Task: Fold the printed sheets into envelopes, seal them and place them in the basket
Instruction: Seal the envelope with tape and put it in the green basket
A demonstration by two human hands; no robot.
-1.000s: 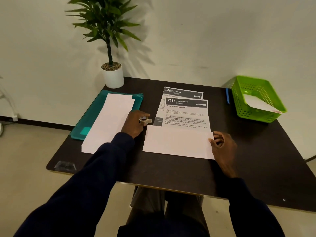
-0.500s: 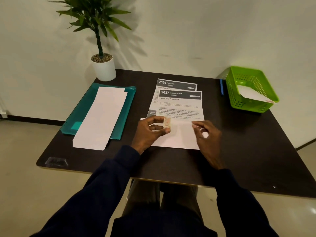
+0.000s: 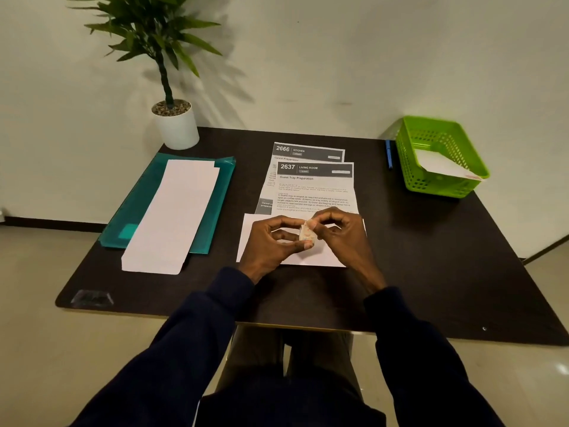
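A small roll of clear tape (image 3: pixel 306 235) is held above a white folded sheet (image 3: pixel 251 238) lying at the table's middle front. My left hand (image 3: pixel 271 241) grips the roll between thumb and fingers. My right hand (image 3: pixel 341 234) pinches at the roll's top edge with thumb and forefinger. Two printed sheets (image 3: pixel 315 186) lie overlapped just behind the folded sheet. A green basket (image 3: pixel 440 183) at the back right holds one white envelope (image 3: pixel 443 164).
A teal folder (image 3: pixel 144 208) at the left carries a stack of long white envelopes (image 3: pixel 175 214). A potted plant (image 3: pixel 175 124) stands at the back left. A blue pen (image 3: pixel 389 154) lies beside the basket. The dark table (image 3: pixel 431 257) ends close to my lap.
My left hand brought the tape roll from beside the envelope stack to over the folded sheet. My right hand left the sheet's right edge and came in to pinch the roll.
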